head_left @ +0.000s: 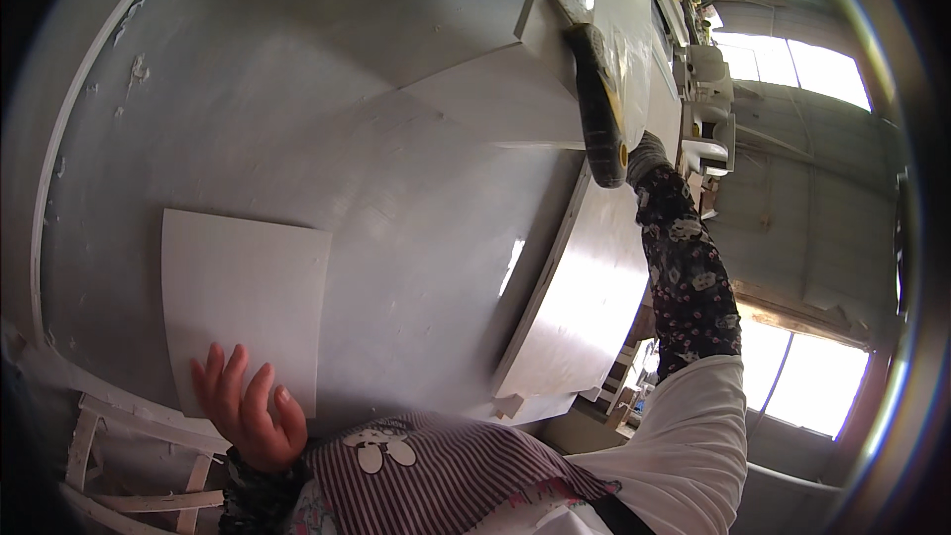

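My left hand (254,408) is bare, fingers apart and slightly curled, over the near edge of a white rectangular panel (246,287) lying on a grey tabletop (396,208). Nothing shows between its fingers. On the right, my right arm reaches away in a dark flowered sleeve. Only a bit of my right hand (649,154), in a grey striped cuff or glove, can be seen; its fingers are hidden. Just left of it, a scraper (599,104) with a black and yellow handle crosses in front, its metal blade pointing away. No finger shows around that handle.
Beyond the middle lie more white sheets (495,89) and clear plastic film (629,69). A light board (584,277) slants along the right. A white wooden frame (149,500) stands at the lower left. Shelving and white pieces (705,109) line the area beside the windows.
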Demonstrator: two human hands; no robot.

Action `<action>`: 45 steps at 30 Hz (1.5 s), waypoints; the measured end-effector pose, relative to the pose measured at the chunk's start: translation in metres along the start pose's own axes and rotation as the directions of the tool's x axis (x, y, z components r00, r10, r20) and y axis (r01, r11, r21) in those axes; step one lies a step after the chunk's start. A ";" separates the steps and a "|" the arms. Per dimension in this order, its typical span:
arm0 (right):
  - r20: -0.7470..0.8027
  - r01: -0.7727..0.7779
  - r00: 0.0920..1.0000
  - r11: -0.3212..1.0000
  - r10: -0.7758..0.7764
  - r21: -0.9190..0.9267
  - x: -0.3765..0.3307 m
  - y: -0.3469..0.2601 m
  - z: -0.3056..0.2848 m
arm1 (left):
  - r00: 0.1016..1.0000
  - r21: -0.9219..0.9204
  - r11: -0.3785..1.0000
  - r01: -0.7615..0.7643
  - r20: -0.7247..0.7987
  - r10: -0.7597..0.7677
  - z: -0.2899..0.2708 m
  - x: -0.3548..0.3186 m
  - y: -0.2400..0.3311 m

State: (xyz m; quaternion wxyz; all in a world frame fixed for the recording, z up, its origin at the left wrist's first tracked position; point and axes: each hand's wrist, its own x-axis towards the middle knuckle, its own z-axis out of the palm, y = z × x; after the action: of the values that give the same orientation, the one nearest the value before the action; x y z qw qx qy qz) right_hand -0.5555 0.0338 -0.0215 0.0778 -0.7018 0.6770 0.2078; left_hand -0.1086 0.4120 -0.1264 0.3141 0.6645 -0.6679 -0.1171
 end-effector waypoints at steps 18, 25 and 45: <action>0.141 0.239 0.971 0.783 -0.193 -0.575 -0.081 -0.016 0.027 | 0.997 -0.054 0.998 -0.008 -0.071 0.004 0.003 0.000 -0.003; 0.330 0.403 0.909 0.744 -0.255 -0.534 -0.098 -0.023 0.025 | 0.999 -0.076 0.997 -0.007 -0.053 0.003 0.002 -0.001 -0.003; 0.245 0.406 0.913 0.782 -0.326 -0.473 -0.113 -0.037 0.029 | 0.998 -0.069 0.998 0.005 -0.055 -0.009 -0.002 0.003 0.001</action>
State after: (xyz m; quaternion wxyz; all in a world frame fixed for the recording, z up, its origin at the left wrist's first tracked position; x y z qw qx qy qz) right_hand -0.5241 0.1512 -0.0089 -0.0228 -0.7973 0.4393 0.4134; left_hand -0.1081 0.4100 -0.1230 0.3547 0.6586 -0.6521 -0.1227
